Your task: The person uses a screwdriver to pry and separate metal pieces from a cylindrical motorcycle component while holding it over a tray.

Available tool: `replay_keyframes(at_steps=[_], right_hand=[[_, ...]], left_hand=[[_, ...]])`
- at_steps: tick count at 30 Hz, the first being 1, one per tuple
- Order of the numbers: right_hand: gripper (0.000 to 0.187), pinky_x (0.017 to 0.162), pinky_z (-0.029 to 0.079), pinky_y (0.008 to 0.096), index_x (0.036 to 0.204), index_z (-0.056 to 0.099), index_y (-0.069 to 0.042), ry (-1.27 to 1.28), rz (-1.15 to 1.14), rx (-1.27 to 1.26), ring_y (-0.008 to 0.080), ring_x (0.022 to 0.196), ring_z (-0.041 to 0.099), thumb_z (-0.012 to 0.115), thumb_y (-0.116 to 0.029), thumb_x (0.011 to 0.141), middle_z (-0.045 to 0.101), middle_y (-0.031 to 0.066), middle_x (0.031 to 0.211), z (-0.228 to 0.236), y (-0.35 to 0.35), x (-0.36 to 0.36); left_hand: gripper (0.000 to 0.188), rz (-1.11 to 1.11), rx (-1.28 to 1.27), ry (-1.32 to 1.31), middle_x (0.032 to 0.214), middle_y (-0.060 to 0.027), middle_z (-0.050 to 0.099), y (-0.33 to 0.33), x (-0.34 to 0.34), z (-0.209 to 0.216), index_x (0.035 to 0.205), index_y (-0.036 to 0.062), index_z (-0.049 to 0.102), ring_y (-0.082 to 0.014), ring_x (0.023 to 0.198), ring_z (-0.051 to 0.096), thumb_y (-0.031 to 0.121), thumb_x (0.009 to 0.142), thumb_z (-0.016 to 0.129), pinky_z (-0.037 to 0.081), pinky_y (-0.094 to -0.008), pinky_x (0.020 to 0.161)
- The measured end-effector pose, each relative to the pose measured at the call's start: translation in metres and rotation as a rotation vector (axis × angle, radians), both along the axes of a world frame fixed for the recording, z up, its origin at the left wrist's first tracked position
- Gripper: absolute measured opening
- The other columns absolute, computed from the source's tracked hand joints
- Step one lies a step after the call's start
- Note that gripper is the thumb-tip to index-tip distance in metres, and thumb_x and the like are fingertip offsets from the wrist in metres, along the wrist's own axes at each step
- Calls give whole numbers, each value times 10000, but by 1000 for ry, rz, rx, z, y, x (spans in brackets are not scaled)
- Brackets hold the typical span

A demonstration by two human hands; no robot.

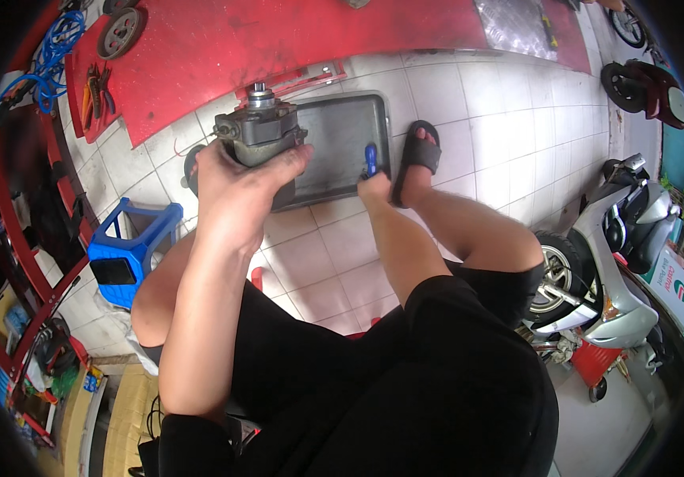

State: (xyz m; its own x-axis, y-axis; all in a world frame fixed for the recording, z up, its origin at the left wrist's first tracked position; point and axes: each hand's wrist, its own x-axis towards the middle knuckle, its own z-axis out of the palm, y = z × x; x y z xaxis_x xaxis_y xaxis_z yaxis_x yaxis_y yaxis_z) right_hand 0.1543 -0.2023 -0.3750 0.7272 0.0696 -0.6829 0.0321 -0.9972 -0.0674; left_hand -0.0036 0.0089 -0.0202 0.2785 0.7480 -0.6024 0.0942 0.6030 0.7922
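Observation:
My left hand [235,187] grips a grey metal motor-like part [261,127] with a round shaft on top, held up over the left end of a flat metal tray [342,139] on the tiled floor. My right hand [374,188] reaches down to the tray's near edge and is closed around a blue-handled tool [370,159] that stands on the tray. Most of that hand's fingers are hidden. My foot in a black sandal [420,153] rests just right of the tray.
A red ramp [278,48] lies beyond the tray, with a small wheel [119,32] and pliers on it. A blue plastic stool [131,246] stands at the left. A silver scooter [620,254] is parked at the right and a dark red one [648,87] farther back.

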Motion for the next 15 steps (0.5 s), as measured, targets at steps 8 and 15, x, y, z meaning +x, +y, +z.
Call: replay_keyframes(at_steps=[8, 15], right_hand=[[202, 878, 559, 481, 1005, 719, -28, -99, 216, 57, 388, 1031, 683, 679, -192, 894, 705, 197, 1068, -5, 12, 15], [363, 877, 562, 450, 1011, 744, -27, -81, 231, 82, 379, 1018, 698, 805, -289, 767, 724, 206, 1033, 19, 21, 23]], left_hand=[[305, -28, -140, -140, 951, -94, 711, -2, 5, -2, 1032, -27, 691, -176, 859, 676, 35, 769, 833, 539, -329, 811], [383, -24, -426, -310, 956, -99, 693, 1, 2, 5, 1088, -29, 654, -207, 847, 672, 47, 759, 834, 540, -356, 801]])
